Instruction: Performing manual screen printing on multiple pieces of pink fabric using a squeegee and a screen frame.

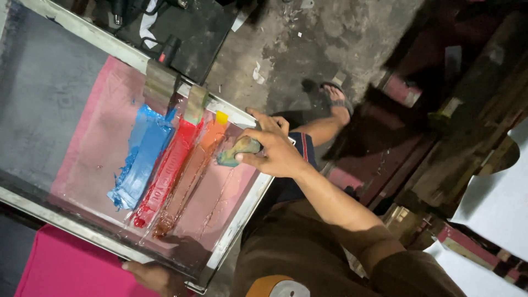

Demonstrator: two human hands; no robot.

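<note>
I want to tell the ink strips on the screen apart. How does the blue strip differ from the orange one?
The blue strip is wide and thick, with ragged, smeared edges; the orange strip is narrow, thin and see-through. The blue strip lies farther from the right hand, which holds a small ink-stained tool; the orange strip lies just beside that hand. Both run side by side along the pink screen, with a red strip between them.

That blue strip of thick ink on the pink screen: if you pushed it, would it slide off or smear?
The blue strip of thick ink would probably smear rather than slide: its edges already look ragged and spread. It seems pasty, holding ridges beside the red ink strip. Likely slippery and messy to touch.
</note>
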